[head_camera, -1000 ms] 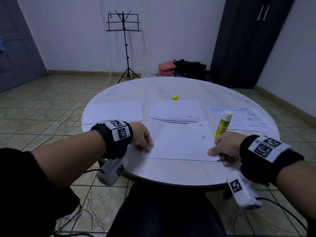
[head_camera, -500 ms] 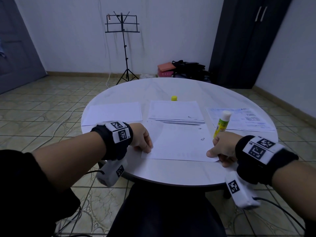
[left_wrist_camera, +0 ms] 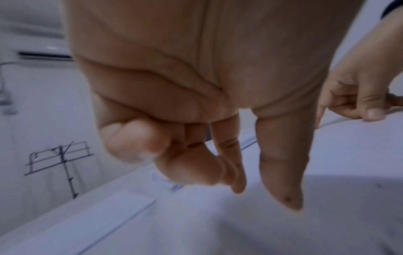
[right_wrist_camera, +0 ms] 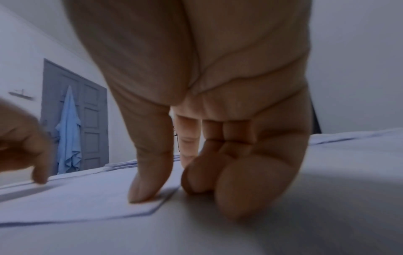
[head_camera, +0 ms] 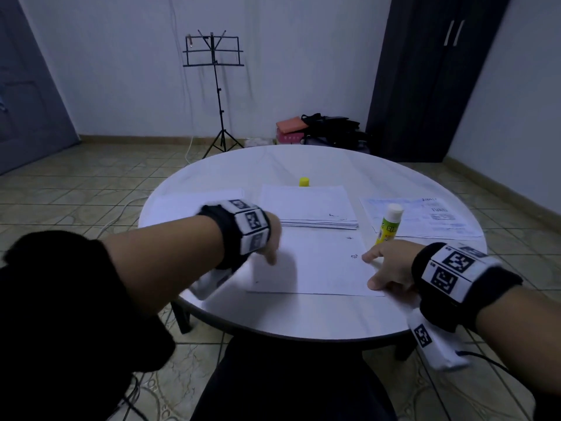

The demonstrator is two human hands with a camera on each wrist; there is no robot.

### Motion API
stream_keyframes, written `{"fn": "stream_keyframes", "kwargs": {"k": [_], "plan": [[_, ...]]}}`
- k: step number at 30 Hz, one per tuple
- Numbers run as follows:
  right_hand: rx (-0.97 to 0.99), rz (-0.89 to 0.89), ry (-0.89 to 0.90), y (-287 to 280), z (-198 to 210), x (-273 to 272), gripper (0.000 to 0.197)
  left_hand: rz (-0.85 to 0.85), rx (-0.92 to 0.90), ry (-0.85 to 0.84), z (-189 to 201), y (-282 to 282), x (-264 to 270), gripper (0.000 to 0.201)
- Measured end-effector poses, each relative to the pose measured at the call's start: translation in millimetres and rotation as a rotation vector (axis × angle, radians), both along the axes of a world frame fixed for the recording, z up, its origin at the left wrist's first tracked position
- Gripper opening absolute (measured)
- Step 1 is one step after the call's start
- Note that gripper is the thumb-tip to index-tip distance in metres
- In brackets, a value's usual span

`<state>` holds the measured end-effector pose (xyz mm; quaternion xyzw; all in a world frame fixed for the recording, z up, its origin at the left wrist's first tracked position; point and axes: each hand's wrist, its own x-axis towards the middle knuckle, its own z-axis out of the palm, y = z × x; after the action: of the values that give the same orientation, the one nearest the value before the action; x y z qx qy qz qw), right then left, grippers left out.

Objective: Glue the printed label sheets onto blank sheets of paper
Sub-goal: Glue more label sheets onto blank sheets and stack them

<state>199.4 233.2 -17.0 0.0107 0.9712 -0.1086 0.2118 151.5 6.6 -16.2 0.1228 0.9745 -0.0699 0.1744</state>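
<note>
A flat white paper sheet (head_camera: pixel 312 262) lies at the worktop's (head_camera: pixel 303 314) 6 o'clock edge, long axis running 9 to 3. The right hand (head_camera: pixel 387 267) pins its 4 o'clock corner — thumb and forefinger pressed down, other fingers curled. The left hand (head_camera: pixel 273 238) hangs loose above the 9 o'clock end, holding nothing. A cylindrical glue stick (head_camera: pixel 389 223) stands upright at 2 o'clock.

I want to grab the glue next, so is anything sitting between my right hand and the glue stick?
Nothing visible does. The glue stick stands upright just beyond the right hand, which presses the near right corner of the front sheet. Only bare table and sheet edge lie between them.
</note>
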Motion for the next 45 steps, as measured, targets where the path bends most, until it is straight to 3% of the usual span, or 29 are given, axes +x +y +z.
{"fn": "stream_keyframes", "kwargs": {"k": [2, 4, 6, 8, 12, 15, 19, 22, 25, 31, 34, 37, 45], "plan": [[0.076, 0.042, 0.002, -5.0, 3.6, 0.2, 0.059, -0.091, -0.015, 0.013, -3.1, 32.8, -5.2, 0.058], [0.222, 0.121, 0.003, -9.6, 6.6, -1.1, 0.055, -0.143, 0.085, -0.026, -5.7, 69.4, -5.1, 0.076], [0.353, 0.194, 0.005, -14.5, 7.7, -2.7, 0.054, -0.187, 0.14, -0.074, -10.1, 92.7, -5.2, 0.086], [0.411, 0.227, 0.003, -15.8, 5.1, -7.0, 0.055, -0.208, 0.086, -0.11, -17.0, 94.6, -8.3, 0.091], [0.345, 0.217, -0.002, -11.6, 0.1, -15.2, 0.052, -0.205, 0.052, -0.125, -19.8, 59.0, -9.7, 0.083], [0.423, 0.242, -0.008, -13.8, -1.3, -16.6, 0.05, -0.12, 0.033, -0.111, -21.2, 9.7, -10.1, 0.087], [0.519, 0.277, -0.008, -20.3, -8.4, -21.5, 0.013, -0.035, 0.018, -0.109, -22.9, -35.4, -4.7, 0.095], [0.555, 0.288, -0.015, -25.9, -5.7, -16.6, 0.004, -0.005, 0.01, -0.12, -21.2, -42.2, -0.6, 0.106], [0.538, 0.322, 0.01, -32.6, -1.7, -8.1, 0.035, -0.001, 0.011, -0.117, -19.2, -40.8, 1.7, 0.103], [0.368, 0.471, 0.136, -76.3, 7.6, -2.5, 0.036, 0.069, -0.011, -0.134, -15.7, -51.6, 11.8, 0.104], [0.232, 0.582, 0.088, -111.5, 6.8, -4.2, 0.067, 0.103, -0.003, -0.161, -16.1, -57.6, 17.6, 0.105], [0.246, 0.605, 0.011, -127.3, 4.2, -12.5, 0.091, 0.117, 0.014, -0.173, -16.6, -63.1, 19.5, 0.108], [0.309, 0.487, -0.077, -53.0, 2.9, -29.6, 0.092, 0.097, -0.028, -0.146, -15.4, -64.9, 16.2, 0.112]]}}
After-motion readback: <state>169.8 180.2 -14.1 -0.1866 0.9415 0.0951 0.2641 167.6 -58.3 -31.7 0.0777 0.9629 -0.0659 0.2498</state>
